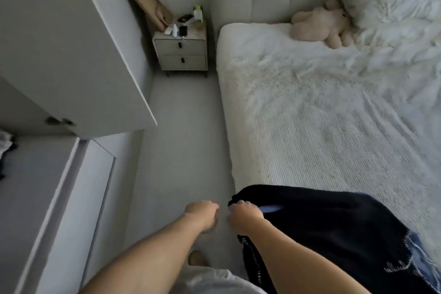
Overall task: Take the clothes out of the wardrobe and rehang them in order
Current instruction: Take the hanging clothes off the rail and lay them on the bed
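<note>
A dark navy garment (334, 227) lies over the near corner of the bed, with a strip of blue denim (420, 255) showing under its right edge. My right hand (244, 215) grips the garment's left edge, fingers curled into the cloth. My left hand (202, 213) hangs just left of it over the floor, fingers curled and holding nothing that I can see. The white wardrobe (59, 59) stands at the left with a door (100, 162) swung open; its inside is hidden apart from a scrap of cloth (6, 141) at the far left.
The bed (322, 114) with a white fluffy cover fills the right side, a beige soft toy (322, 24) near the pillows. A bedside cabinet (181, 50) with small items stands at the far end of the carpeted aisle (181, 150) between wardrobe and bed.
</note>
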